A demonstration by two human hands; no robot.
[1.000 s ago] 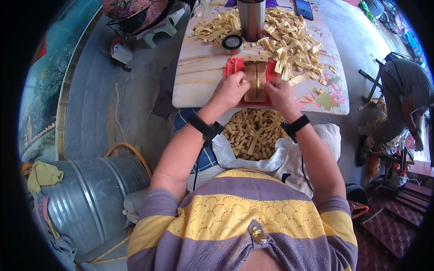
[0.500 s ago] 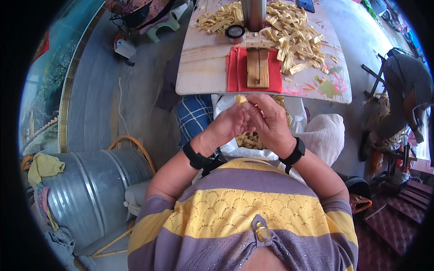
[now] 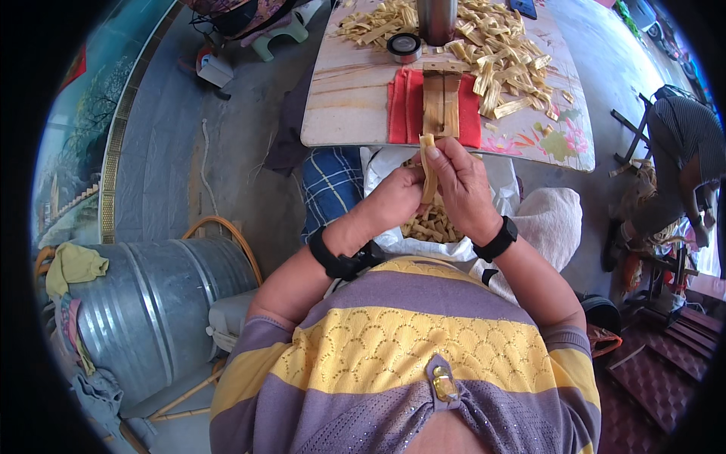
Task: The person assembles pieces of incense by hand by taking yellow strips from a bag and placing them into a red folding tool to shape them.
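Observation:
My right hand point(image 3: 463, 185) pinches a pale yellow flat strip point(image 3: 429, 172) between thumb and fingers near its upper end. The strip stands roughly upright, its tip just in front of the table edge. Close beside it, my left hand point(image 3: 395, 200) is closed at the strip's lower part, with its fingertips partly hidden. Beyond the hands, a grooved wooden block point(image 3: 440, 98) lies on a folded red cloth point(image 3: 396, 110) at the table's near edge. Below them, a white bag point(image 3: 376, 175) on my lap holds many small yellowish pieces point(image 3: 432, 225).
A heap of similar yellow strips point(image 3: 507, 64) covers the far right of the table point(image 3: 333, 113). A metal cylinder point(image 3: 436, 19), a round dark lid point(image 3: 404, 47) and a phone point(image 3: 523, 7) stand or lie there. A metal drum point(image 3: 166, 310) is at left. Another person point(image 3: 677, 144) bends at right.
A small yellow piece was at my fingertips; now a longer strip shows upright between my hands. My right hand has shifted slightly right, and the view has moved a little.

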